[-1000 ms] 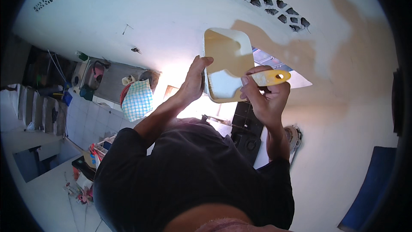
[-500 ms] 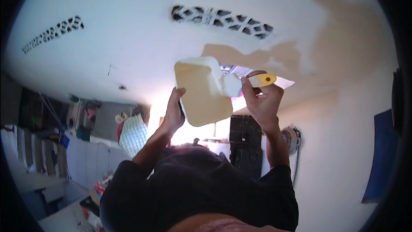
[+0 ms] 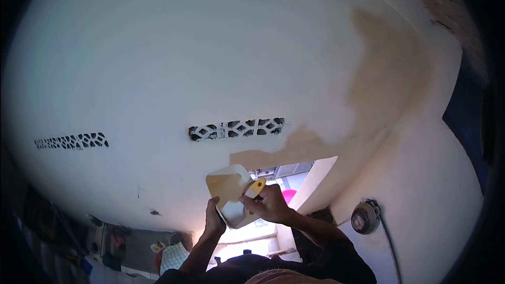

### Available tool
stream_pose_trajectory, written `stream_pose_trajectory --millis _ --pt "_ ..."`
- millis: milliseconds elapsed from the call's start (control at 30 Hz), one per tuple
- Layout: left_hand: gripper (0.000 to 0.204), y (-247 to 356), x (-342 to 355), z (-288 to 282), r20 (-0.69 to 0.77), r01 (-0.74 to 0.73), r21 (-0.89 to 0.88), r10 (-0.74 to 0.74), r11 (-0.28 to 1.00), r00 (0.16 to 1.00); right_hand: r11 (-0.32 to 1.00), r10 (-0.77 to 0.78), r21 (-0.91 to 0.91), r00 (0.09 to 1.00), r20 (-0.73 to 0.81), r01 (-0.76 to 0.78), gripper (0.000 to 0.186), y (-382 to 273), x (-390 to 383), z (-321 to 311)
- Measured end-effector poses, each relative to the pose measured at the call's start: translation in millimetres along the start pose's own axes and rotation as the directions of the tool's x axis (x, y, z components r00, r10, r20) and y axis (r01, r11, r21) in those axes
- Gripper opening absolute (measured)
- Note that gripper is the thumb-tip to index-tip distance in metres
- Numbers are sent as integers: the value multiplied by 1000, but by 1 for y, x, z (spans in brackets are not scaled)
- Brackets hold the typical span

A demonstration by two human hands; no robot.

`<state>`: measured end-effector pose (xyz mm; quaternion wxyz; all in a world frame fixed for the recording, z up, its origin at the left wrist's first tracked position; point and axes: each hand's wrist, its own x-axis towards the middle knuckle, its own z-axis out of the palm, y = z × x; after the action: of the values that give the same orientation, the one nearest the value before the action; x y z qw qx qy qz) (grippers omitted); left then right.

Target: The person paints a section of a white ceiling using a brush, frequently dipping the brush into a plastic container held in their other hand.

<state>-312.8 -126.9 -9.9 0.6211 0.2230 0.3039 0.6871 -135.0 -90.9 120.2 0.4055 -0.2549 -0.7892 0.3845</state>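
At the lower middle of the view, in front of the wall point(image 3: 142, 73), a cream rectangular container point(image 3: 223, 185) was held clear of any surface, its open side facing the camera. The left hand point(image 3: 214, 222) gripped it at the left edge, the thumb lapping the rim; the remaining fingers were largely hidden. The right hand point(image 3: 272, 205) pinched a brush point(image 3: 255, 188) by its yellow handle between thumb and fingers. The handle pointed up and to the right; the pale brush head extended over the container's lower interior. Whether the bristles touched the container could not be determined.

Above the container, tan areas point(image 3: 392, 66) marked the pale wall, and a patterned vent point(image 3: 236, 129) was set into it. A round fixture point(image 3: 364, 217) was located right of the hands. A checked cloth point(image 3: 173, 259) was positioned at lower left.
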Motion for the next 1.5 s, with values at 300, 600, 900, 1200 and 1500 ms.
stream_pose_trajectory --millis 300,600,900,1200,1500 --pt "49 7 -22 -16 -54 -25 -63 22 998 998 908 -22 365 894 -447 205 15 -29 66 -77" --pt "50 13 -29 -13 -91 -45 -87 37 995 995 542 -548 219 538 -641 812 21 -212 302 -165" --pt "50 23 -31 -13 -116 -91 -83 81 992 990 612 -761 -594 185 -622 522 31 -223 370 -233" --pt "50 27 -32 -29 -97 -81 -124 69 989 993 393 -919 -891 -96 -382 -228 27 -225 298 -323" --pt "56 35 -33 -21 -61 -136 -64 132 989 989 374 -918 -841 26 -396 391 28 -281 410 -97"
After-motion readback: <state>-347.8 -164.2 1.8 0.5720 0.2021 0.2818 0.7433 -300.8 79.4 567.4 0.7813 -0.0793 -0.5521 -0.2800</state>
